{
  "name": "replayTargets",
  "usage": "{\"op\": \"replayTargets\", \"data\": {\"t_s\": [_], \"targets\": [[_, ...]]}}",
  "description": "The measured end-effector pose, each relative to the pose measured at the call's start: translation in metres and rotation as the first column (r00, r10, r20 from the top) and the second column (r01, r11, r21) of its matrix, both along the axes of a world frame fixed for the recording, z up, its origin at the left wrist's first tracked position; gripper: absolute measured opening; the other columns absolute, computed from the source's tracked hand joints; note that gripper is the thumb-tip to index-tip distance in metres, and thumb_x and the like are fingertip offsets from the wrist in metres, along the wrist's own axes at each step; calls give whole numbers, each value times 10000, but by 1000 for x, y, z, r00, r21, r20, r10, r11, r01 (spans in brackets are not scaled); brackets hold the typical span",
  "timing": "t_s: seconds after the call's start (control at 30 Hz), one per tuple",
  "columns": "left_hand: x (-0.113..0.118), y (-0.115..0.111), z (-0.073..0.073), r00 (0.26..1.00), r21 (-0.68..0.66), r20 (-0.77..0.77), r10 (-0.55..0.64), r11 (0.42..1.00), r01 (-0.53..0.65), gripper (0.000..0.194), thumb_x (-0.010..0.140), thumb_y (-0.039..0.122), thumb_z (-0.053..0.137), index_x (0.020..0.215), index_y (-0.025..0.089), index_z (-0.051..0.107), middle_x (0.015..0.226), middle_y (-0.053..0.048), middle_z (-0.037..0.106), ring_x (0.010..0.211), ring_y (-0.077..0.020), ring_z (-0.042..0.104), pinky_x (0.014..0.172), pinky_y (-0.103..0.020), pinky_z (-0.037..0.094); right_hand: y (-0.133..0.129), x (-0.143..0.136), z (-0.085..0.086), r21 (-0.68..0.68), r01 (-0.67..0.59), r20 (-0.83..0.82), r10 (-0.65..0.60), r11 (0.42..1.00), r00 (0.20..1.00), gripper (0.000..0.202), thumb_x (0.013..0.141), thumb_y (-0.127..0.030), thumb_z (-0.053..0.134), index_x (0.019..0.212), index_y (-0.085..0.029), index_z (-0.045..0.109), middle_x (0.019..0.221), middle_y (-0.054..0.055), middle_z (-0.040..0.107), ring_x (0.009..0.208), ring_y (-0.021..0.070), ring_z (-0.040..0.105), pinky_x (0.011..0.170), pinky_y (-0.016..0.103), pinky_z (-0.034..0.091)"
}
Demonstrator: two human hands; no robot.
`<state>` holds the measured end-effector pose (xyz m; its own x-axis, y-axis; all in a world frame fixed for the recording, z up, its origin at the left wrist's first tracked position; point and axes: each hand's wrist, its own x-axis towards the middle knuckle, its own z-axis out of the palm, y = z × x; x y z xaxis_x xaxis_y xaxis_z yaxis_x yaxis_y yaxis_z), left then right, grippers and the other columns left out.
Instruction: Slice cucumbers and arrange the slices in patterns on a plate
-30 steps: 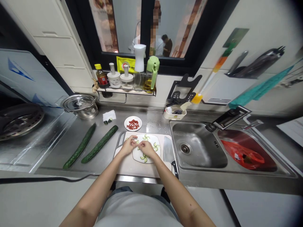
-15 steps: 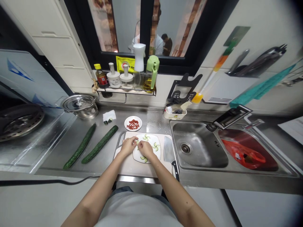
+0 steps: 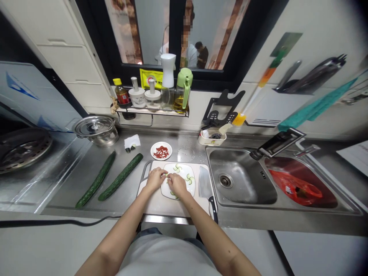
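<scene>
Plate (image 3: 185,168) of green slices (image 3: 189,179), hands (image 3: 156,178) curled over its left side, hold unclear, dish (image 3: 170,152) of red pieces (image 3: 161,152)

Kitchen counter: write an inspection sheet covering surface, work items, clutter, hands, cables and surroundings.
Surface: steel counter, water drops behind the cutting board.
Work items: white plate on the board, cucumber slices arranged in pinwheels.
Clutter: knife on the board's right; two cucumbers left of it; dish of red pieces behind.
Hands: left hand at the plate's left edge, right hand over the plate; grip unclear.
Cables: dark cord, front left.
Surroundings: sink right, pot back left.
</scene>
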<state>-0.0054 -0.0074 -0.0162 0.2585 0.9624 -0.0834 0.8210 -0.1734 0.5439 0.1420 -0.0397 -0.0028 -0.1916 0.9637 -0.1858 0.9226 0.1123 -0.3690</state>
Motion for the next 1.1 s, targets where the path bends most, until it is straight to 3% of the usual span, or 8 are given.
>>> {"op": "replayTargets", "data": {"t_s": [0.23,1.1], "targets": [[0,1,0,1000,2,13,1,1000,-1,252,832,223,551,1028,249,708,921,-42,636,935,-188,568,855,-314,389,-4,-1,-2,22,-54,85,52,998,995,287,939,-262,376,1129,-218,586,1034,63,632,932,171,572,711,250,367],[0,4,-2,1000,-13,5,5,1000,-5,254,844,249,550,1047,254,703,939,-48,632,959,-190,570,869,-311,389,-3,-6,5,-4,-77,148,77,997,986,299,961,-268,354,1136,-193,584,1042,99,618,944,190,571,737,275,404]]}}
